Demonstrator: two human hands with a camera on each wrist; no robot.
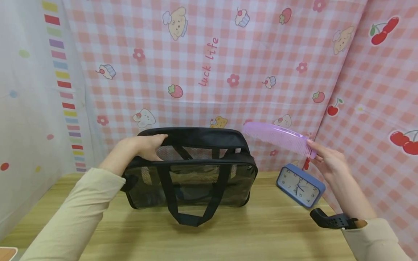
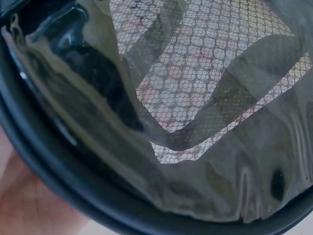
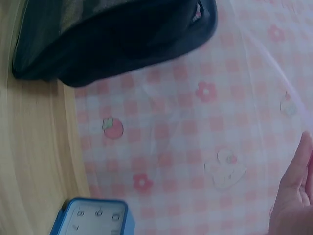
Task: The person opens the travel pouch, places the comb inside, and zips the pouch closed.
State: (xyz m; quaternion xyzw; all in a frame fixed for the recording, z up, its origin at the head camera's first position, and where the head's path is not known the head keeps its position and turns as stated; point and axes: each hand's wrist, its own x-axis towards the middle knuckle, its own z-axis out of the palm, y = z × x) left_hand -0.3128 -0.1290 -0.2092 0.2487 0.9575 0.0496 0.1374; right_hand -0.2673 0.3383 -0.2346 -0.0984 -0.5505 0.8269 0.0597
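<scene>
- The left hand [image 1: 141, 148] is at the left end of the open top of a black-trimmed, see-through plastic and mesh bag [image 1: 192, 174], its thumb and fingers spread apart.
- The right hand [image 1: 331, 163] pinches one end of a translucent purple plastic comb [image 1: 275, 137] between its fingers, holding it in the air right of the bag.
- The bag sits on the wood-grain desk [image 1: 261, 232].
- A blue rectangular clock [image 1: 300, 185] is near the right hand.

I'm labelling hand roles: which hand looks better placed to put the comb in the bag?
Probably the right: the right hand holds the comb, tip toward the bag; the left hand touches the bag's open rim.
</scene>
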